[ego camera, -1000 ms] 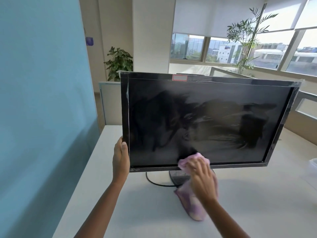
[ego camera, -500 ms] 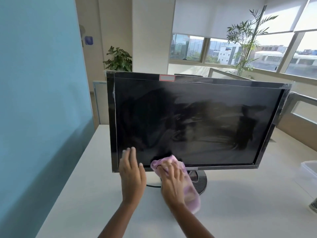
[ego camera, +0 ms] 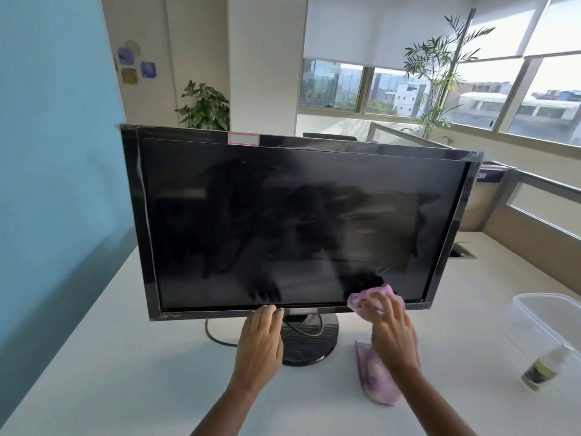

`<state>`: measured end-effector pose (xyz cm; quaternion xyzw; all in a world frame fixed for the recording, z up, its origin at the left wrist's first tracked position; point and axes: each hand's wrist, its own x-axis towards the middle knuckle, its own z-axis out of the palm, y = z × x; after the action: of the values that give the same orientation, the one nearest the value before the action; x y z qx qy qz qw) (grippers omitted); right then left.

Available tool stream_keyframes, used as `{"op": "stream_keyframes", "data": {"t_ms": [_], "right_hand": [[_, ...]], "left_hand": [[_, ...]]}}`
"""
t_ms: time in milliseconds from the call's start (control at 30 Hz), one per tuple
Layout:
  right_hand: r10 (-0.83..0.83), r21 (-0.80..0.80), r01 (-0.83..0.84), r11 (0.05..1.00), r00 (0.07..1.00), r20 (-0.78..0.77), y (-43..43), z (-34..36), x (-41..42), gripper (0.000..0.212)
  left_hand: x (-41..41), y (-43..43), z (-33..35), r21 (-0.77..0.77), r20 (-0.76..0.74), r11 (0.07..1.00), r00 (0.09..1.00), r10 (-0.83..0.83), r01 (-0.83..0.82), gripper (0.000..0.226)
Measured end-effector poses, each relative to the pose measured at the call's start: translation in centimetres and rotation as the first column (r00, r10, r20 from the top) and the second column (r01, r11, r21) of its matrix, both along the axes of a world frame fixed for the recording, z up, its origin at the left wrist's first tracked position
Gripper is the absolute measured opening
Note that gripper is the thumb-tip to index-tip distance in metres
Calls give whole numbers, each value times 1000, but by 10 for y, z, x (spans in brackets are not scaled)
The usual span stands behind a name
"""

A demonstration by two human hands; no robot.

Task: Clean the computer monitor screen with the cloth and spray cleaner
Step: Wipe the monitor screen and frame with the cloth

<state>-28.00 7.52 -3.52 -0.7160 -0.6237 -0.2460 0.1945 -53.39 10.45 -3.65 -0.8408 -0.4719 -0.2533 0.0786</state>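
A black monitor (ego camera: 292,228) stands on a round base on the white desk (ego camera: 132,372), its dark screen streaked with wipe marks. My right hand (ego camera: 393,332) presses a pink cloth (ego camera: 371,297) against the screen's lower right edge; the cloth's tail hangs down to the desk. My left hand (ego camera: 261,344) rests flat, fingertips on the bottom bezel near the middle, holding nothing. A small spray bottle (ego camera: 544,369) with a green label stands on the desk at the far right.
A clear plastic box (ego camera: 553,319) sits at the desk's right edge behind the spray bottle. A black cable (ego camera: 217,338) loops from the base. A blue partition (ego camera: 56,184) runs along the left side. Glass dividers and plants stand behind.
My right hand has slid the cloth along the bottom of the screen from left of centre to the lower right. My left hand moved from the lower left corner to the middle of the bottom bezel.
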Motion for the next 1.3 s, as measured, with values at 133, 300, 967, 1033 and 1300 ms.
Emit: {"op": "stream_keyframes", "data": {"t_ms": [133, 300, 967, 1033, 1300], "right_hand": [[-85, -69, 72, 995, 975, -203, -9, 1, 43, 58], [-53, 54, 90, 994, 872, -486, -11, 2, 72, 58], [313, 669, -102, 736, 928, -202, 69, 207, 99, 47], [238, 615, -94, 783, 958, -157, 76, 192, 102, 50], [151, 565, -70, 822, 984, -99, 76, 82, 112, 53]], "left_hand": [[24, -1, 1, 22, -13, 999, 1000, -24, 25, 33], [56, 2, 23, 97, -38, 994, 999, -37, 40, 41], [168, 51, 232, 521, 123, 854, 990, -66, -8, 48], [173, 57, 240, 476, 102, 879, 994, -48, -7, 51], [179, 72, 239, 392, 167, 920, 984, -69, -2, 48]]}}
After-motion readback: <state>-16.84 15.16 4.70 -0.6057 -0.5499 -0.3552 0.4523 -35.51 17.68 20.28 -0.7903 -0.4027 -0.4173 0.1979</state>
